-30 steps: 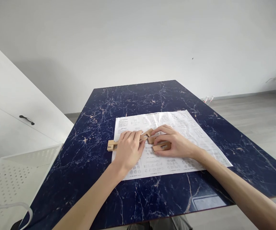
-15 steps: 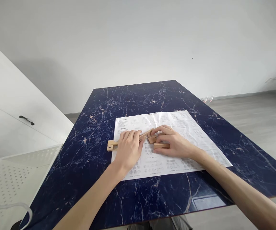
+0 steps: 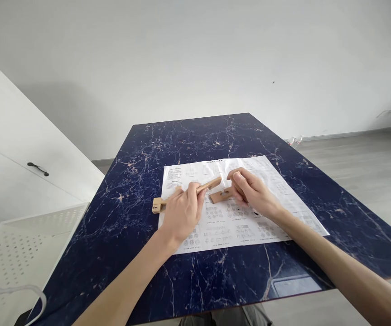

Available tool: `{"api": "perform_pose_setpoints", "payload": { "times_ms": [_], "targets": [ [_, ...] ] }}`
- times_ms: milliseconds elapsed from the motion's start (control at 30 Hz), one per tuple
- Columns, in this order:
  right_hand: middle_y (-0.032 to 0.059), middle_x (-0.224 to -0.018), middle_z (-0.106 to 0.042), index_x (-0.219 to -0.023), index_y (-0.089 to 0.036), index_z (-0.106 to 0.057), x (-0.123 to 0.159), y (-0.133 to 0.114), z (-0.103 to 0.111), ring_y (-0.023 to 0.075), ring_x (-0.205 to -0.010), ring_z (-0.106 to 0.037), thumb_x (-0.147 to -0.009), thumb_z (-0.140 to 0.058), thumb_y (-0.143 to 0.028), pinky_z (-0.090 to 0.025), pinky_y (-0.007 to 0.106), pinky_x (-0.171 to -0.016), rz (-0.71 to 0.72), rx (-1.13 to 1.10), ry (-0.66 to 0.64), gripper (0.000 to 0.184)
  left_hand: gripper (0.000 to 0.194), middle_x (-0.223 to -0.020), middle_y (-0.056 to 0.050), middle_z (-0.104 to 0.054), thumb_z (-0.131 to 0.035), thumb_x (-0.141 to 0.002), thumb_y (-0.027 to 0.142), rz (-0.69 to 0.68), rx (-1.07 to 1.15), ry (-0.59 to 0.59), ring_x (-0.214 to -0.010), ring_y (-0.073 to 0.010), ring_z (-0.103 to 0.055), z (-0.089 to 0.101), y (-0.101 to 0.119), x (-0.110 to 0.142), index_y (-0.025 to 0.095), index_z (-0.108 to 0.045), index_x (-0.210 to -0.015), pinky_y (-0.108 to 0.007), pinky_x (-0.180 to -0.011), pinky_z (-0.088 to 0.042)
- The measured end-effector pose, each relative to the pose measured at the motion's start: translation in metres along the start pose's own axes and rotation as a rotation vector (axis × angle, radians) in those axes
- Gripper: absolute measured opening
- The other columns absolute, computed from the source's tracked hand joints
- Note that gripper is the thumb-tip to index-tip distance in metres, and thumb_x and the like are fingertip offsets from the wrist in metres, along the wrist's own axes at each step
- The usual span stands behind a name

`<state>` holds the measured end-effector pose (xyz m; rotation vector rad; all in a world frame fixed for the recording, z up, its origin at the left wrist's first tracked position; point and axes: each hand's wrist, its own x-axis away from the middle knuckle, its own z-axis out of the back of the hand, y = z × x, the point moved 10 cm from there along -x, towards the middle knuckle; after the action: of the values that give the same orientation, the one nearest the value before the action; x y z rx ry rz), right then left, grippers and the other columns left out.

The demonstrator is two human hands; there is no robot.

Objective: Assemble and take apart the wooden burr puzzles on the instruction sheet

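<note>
My left hand point(image 3: 181, 213) is closed on a notched wooden puzzle piece point(image 3: 213, 183), whose slotted end sticks out to the right, tilted up above the paper. Under and beyond that hand lies another wooden piece point(image 3: 156, 206) marked "3", its middle covered by my fingers. Between my hands a flat notched wooden piece point(image 3: 219, 196) rests on the printed sheet point(image 3: 215, 235). My right hand point(image 3: 258, 194) is curled, thumb uppermost, around a wooden piece that is almost wholly hidden in the fingers.
The sheet, printed with small diagrams, lies on a dark blue marbled table point(image 3: 188, 140). A white cabinet point(image 3: 18, 122) and a perforated white panel point(image 3: 8, 253) with a pale cable point(image 3: 15, 289) stand at the left. A plain wall rises behind the table.
My right hand has lifted and curled, and the wooden piece by its fingers no longer shows on the sheet. My left hand's piece now shows more clearly, its end raised.
</note>
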<state>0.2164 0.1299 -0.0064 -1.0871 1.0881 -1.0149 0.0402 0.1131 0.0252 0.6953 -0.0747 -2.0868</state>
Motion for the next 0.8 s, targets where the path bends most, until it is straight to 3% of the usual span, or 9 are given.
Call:
{"api": "perform_pose_setpoints", "payload": {
  "times_ms": [167,267,467,667,800],
  "targets": [
    [-0.0047,-0.071,-0.038,-0.117,-0.026,-0.058,-0.001,0.022,-0.006,0.0125,-0.048,-0.024,-0.103,-0.030,-0.079,-0.026,0.029,-0.042,-0.203,-0.211,-0.107,0.062,0.025,-0.077,0.001,-0.073,-0.039,-0.113,0.044,0.177,0.563,-0.164,-0.052,-0.0129,-0.060,-0.016,0.003,0.004,0.022,-0.048,-0.104,-0.027,-0.050,-0.044],
    [-0.0033,-0.070,-0.041,-0.126,-0.025,-0.059,0.002,0.030,-0.007,0.0136,-0.048,-0.024,-0.100,-0.024,-0.084,-0.026,0.029,-0.043,-0.274,-0.261,-0.139,0.074,0.031,-0.078,0.000,-0.073,-0.040,-0.112,0.050,0.227,0.775,-0.264,-0.048,-0.0114,-0.057,-0.028,0.013,0.008,0.022,-0.050,-0.103,-0.026,-0.047,-0.044],
    [0.0029,-0.087,-0.054,-0.130,-0.025,-0.060,0.004,0.024,-0.014,0.0148,-0.053,-0.034,-0.102,-0.024,-0.081,-0.032,0.031,-0.048,-0.274,-0.260,-0.167,0.071,0.031,-0.077,0.000,-0.074,-0.044,-0.110,0.051,0.242,0.831,-0.291,-0.045,-0.0102,-0.056,-0.035,0.018,0.013,0.022,-0.051,-0.102,-0.025,-0.046,-0.045],
    [-0.0040,-0.067,-0.040,-0.124,-0.026,-0.060,0.007,0.020,-0.027,0.0157,-0.053,-0.025,-0.104,-0.025,-0.078,-0.025,0.031,-0.052,-0.241,-0.263,-0.285,0.066,0.030,-0.074,0.001,-0.074,-0.045,-0.110,0.050,0.282,0.798,-0.248,-0.045,-0.0103,-0.055,-0.036,0.010,0.013,0.023,-0.049,-0.100,-0.024,-0.045,-0.044],
    [-0.0033,-0.069,-0.044,-0.129,-0.026,-0.058,0.006,0.015,-0.026,0.0159,-0.054,-0.028,-0.104,-0.027,-0.077,-0.027,0.031,-0.052,-0.214,-0.256,-0.269,0.065,0.028,-0.075,0.001,-0.075,-0.046,-0.110,0.050,0.306,0.791,-0.237,-0.045,-0.0106,-0.056,-0.037,0.007,0.014,0.023,-0.048,-0.101,-0.025,-0.045,-0.043]
  ]
}}
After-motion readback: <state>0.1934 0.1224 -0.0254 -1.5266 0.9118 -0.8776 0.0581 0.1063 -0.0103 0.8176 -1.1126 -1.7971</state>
